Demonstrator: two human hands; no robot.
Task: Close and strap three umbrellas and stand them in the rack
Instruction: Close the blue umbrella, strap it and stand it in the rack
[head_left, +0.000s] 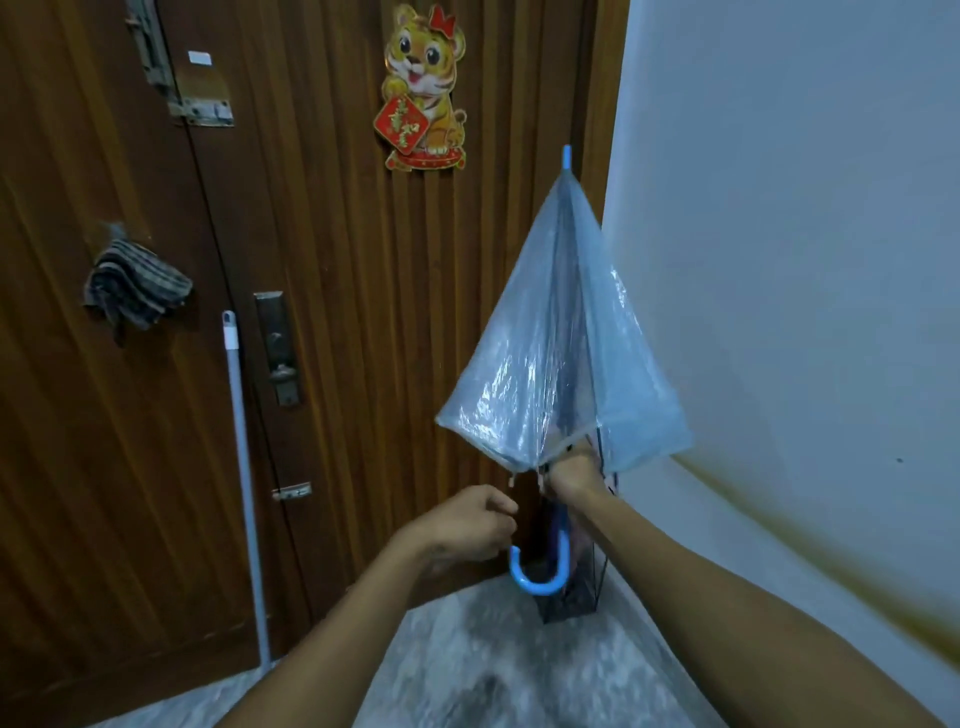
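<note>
A clear blue umbrella (561, 353) is held upright, tip up, its canopy half folded and still flared. Its blue hooked handle (540, 571) hangs below. My right hand (571, 473) reaches under the canopy rim and grips the shaft. My left hand (467, 525) sits just left of the shaft, fingers curled at the canopy edge near a rib tip; what it pinches is too small to tell. A dark wire umbrella rack (576, 597) stands on the floor in the corner behind the handle.
A brown wooden door (337, 312) fills the left, with a lock (280, 348), a hanging cloth (135, 291) and a tiger decoration (423, 88). A mop pole (244, 467) leans against it. A white wall (779, 260) rises on the right. A blurred yellowish shape (831, 545) crosses the lower right.
</note>
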